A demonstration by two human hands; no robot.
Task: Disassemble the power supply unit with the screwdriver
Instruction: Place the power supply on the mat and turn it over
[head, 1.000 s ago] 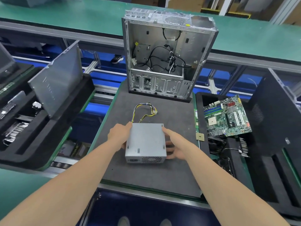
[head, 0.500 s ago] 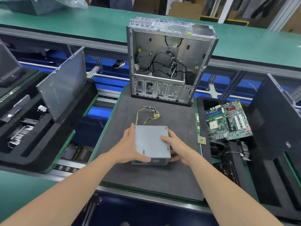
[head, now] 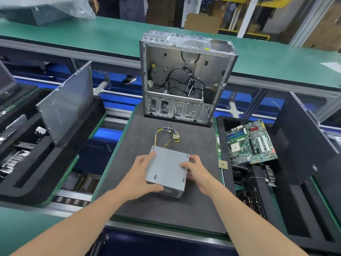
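Well inside mat [head: 166, 215] edges, power supply unit [head: 167, 170]

power supply unit [head: 167, 170] 1 | computer case [head: 186, 78] 1 | motherboard [head: 251, 141] 1 | side panels [head: 64, 115] [head: 299, 141] perhaps 2

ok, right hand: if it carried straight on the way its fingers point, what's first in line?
The power supply unit. The right hand points left and slightly away, its fingers touching the unit's right edge, so it would likely push into the casing at once.
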